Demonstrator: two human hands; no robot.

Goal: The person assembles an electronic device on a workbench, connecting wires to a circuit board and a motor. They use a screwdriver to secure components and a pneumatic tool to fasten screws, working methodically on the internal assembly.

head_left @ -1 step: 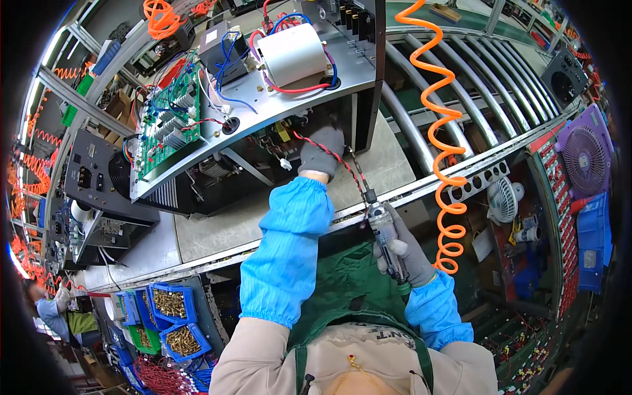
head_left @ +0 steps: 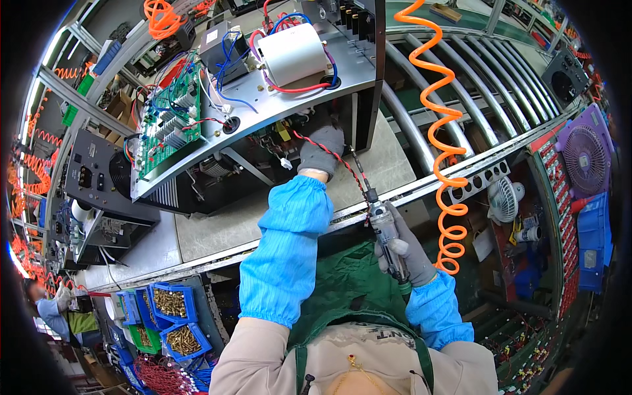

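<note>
Gripping a pneumatic screwdriver, the gloved right hand is closed round its body, bit aimed toward 11 o'clock at the open metal chassis on the bench. Left hand, at 12 o'clock, reaches under the chassis deck among red-black wires; its grip cannot be told.

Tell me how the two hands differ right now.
The left hand reaches up under the tilted metal chassis among its wires, while the right hand stays low, near the body. The left hand shows no tool; the right hand grips a slim powered screwdriver whose bit points up at the chassis edge. The left arm is stretched out, the right bent close. Both wear grey gloves and blue sleeve covers.
</note>
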